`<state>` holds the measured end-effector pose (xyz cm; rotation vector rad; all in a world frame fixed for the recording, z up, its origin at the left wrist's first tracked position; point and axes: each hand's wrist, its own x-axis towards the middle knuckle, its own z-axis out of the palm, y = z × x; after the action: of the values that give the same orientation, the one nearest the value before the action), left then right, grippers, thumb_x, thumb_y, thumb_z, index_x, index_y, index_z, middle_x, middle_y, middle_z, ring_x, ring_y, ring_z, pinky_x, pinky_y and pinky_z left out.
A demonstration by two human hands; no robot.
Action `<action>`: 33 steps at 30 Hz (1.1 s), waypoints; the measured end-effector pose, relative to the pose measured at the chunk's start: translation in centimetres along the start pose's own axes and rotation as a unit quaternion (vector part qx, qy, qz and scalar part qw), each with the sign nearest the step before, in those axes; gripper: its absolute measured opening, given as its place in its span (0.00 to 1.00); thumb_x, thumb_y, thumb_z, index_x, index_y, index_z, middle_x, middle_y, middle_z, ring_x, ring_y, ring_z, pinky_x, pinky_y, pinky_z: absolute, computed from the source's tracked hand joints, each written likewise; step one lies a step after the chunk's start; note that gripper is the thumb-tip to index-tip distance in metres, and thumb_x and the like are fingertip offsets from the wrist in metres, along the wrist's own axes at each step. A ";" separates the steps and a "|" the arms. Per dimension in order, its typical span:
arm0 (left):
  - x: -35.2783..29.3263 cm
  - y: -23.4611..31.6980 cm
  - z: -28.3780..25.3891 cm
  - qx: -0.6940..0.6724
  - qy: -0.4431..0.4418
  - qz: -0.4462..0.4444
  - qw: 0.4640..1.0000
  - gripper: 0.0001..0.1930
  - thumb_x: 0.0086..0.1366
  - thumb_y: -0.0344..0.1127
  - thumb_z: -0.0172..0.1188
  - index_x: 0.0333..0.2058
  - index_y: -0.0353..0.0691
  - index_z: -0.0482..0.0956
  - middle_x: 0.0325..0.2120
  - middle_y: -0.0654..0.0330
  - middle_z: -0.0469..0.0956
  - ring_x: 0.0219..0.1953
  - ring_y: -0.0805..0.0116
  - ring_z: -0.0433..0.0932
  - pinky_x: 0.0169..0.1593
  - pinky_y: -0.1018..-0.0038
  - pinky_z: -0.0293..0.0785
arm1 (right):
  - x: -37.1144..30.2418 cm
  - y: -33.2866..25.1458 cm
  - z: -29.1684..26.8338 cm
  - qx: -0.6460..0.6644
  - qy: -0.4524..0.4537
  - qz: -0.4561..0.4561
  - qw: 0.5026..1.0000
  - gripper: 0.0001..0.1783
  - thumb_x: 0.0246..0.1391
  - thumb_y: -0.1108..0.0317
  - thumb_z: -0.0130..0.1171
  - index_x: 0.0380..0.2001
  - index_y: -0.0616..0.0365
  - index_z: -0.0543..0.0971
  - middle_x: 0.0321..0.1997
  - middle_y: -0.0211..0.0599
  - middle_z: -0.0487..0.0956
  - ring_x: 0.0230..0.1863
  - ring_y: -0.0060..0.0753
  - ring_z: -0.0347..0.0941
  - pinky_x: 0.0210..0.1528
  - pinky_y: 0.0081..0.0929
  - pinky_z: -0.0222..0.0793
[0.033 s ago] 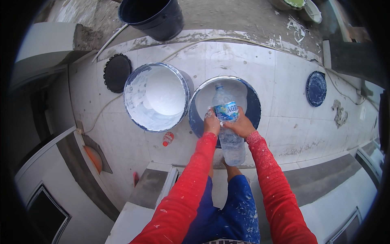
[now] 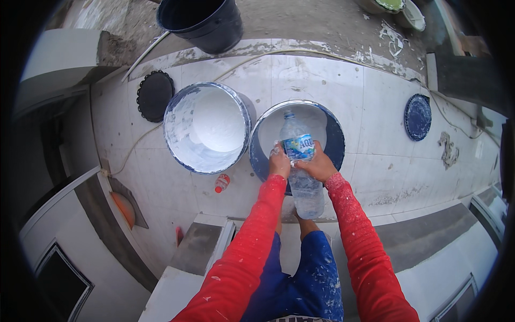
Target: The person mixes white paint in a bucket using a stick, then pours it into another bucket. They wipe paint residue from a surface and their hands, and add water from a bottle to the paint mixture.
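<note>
Between my two hands is a large clear plastic water bottle (image 2: 307, 190) with a blue label. Its neck points away from me over the right blue bucket (image 2: 335, 139), and its base is toward my legs. My left hand (image 2: 279, 162) is wrapped around the bottle's left side, spattered with white. From the right, my right hand (image 2: 319, 165) grips it just below the label. White material (image 2: 268, 129) shows inside that bucket, partly hidden by the bottle. Beside it on the left stands another bucket (image 2: 244, 102) with smooth white paste (image 2: 217, 123) in it.
A small red-capped bottle (image 2: 221, 183) lies near the left bucket. A black lid (image 2: 155, 96) and a blue lid (image 2: 417, 117) rest on the pale tiles. Farther off stands a black bucket (image 2: 214, 29). A hose (image 2: 300, 51) crosses the floor behind the buckets.
</note>
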<state>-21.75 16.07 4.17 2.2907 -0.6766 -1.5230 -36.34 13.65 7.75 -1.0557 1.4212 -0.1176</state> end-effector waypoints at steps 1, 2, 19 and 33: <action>0.2 -0.3 -0.2 0.012 0.001 0.007 1.000 0.23 0.72 0.37 0.33 0.56 0.29 0.66 0.52 0.39 0.71 0.55 0.47 0.71 0.56 0.63 0.66 | 0.1 -0.1 0.2 0.000 -0.003 -0.001 1.000 0.44 0.38 0.51 0.69 0.53 0.63 0.60 0.45 0.52 0.77 0.48 0.48 0.76 0.51 0.34 0.69; 0.3 -0.6 -0.3 0.024 0.001 0.014 1.000 0.22 0.71 0.36 0.32 0.57 0.29 0.66 0.53 0.39 0.70 0.55 0.47 0.71 0.56 0.63 0.66 | 0.1 -0.1 0.3 0.001 -0.006 -0.001 1.000 0.44 0.38 0.51 0.69 0.53 0.62 0.60 0.46 0.52 0.77 0.48 0.48 0.76 0.51 0.34 0.69; 1.9 -5.1 -0.5 -0.183 0.057 -0.075 0.979 0.33 0.72 0.54 0.34 0.53 0.26 0.69 0.49 0.44 0.74 0.50 0.54 0.74 0.52 0.67 0.67 | 1.2 -2.5 1.8 -0.116 -0.052 0.022 0.992 0.52 0.35 0.46 0.68 0.58 0.62 0.57 0.47 0.55 0.77 0.48 0.52 0.76 0.50 0.37 0.70; -0.5 -3.0 -0.3 -0.301 0.053 -0.153 0.940 0.30 0.73 0.49 0.33 0.56 0.26 0.66 0.52 0.43 0.72 0.54 0.54 0.72 0.55 0.68 0.65 | 1.1 -2.3 1.4 -0.166 -0.078 0.040 0.982 0.57 0.34 0.45 0.68 0.63 0.63 0.53 0.48 0.56 0.77 0.50 0.52 0.75 0.52 0.36 0.69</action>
<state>-20.95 18.88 3.16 2.0245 0.1792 -1.4528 -33.81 12.39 8.17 -1.2480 1.3651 0.2632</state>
